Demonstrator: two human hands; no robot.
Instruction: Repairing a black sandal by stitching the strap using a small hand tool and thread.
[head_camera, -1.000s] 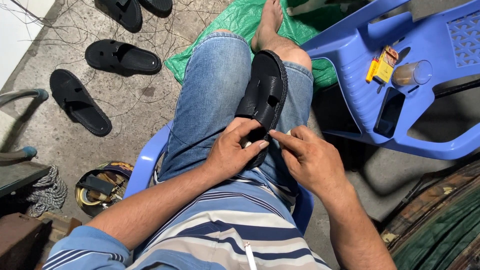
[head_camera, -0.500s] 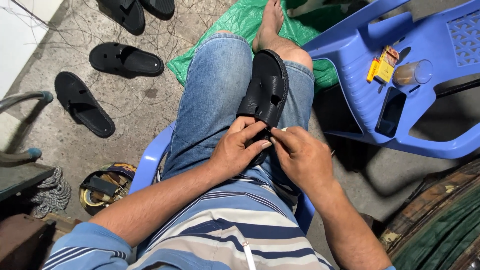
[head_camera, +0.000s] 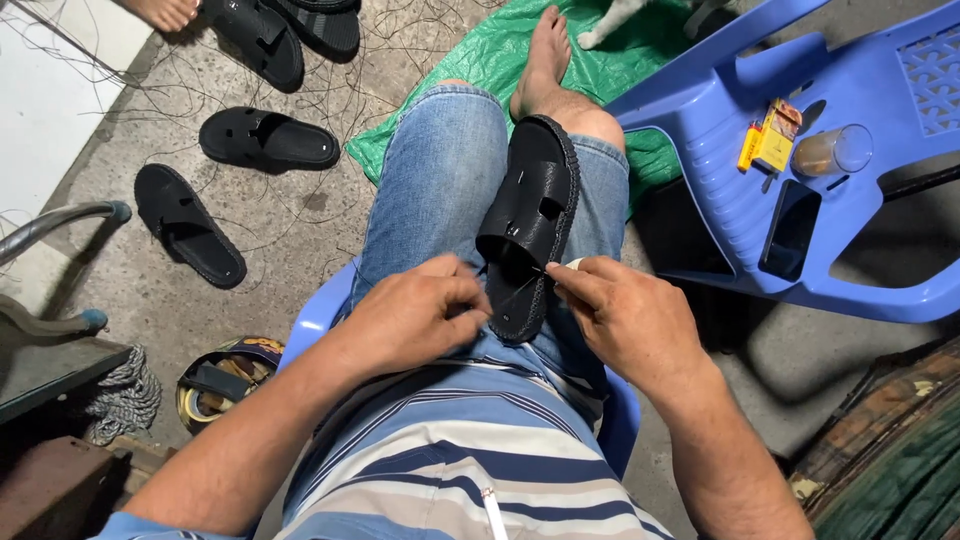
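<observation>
Sitting on a blue plastic stool, a person in denim shorts and a striped shirt works on a black sandal that lies lengthwise along the right thigh, toe pointing away. Left hand is curled into a loose fist just left of the sandal's heel end, its fingertips pinched narrow; what they hold is too fine to tell. Right hand pinches a small pale object against the sandal's heel edge, grip tight, thumb and forefinger closed on it.

Beyond the grip, to the left, 2 loose black sandals lie on the concrete floor among scattered dark threads, with more black sandals farther off beside another person's bare foot. A green tarp spreads under the person's own bare foot. To the right of the grip an overturned blue plastic chair carries a yellow packet, a clear cup and a dark phone. Nothing stands between the hands and the sandal.

Compared with 0.5 s ago, the hands have parted: they were pressed together over the heel, and now sit on either side of it, the left drawn away toward the left thigh.

Sandal is black, textured, with cut-out upper straps and a stitched, ridged rim around the sole.
</observation>
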